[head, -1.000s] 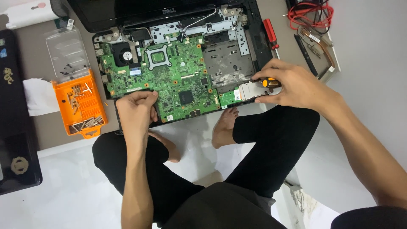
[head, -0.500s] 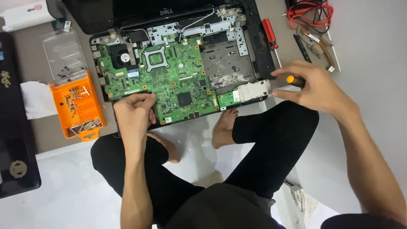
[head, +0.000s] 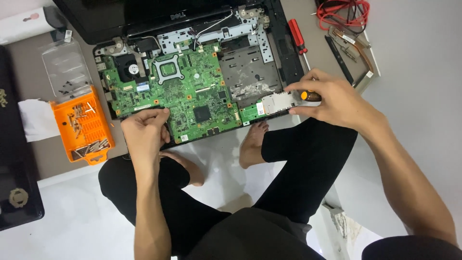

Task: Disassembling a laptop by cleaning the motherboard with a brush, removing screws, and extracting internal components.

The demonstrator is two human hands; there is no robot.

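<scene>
right hand (head: 337,98) fingers clamped on screwdriver (head: 310,96); left hand (head: 144,135) fingers curled, seemingly gripping motherboard (head: 187,96) edge.

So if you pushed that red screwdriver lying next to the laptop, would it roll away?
Probably a little. The red screwdriver has a rounded handle and a thin straight shaft, and it lies loose on the flat brown mat, so a sideways push would likely roll it. It looks stiff and light, so it should be easy to lift.
</scene>
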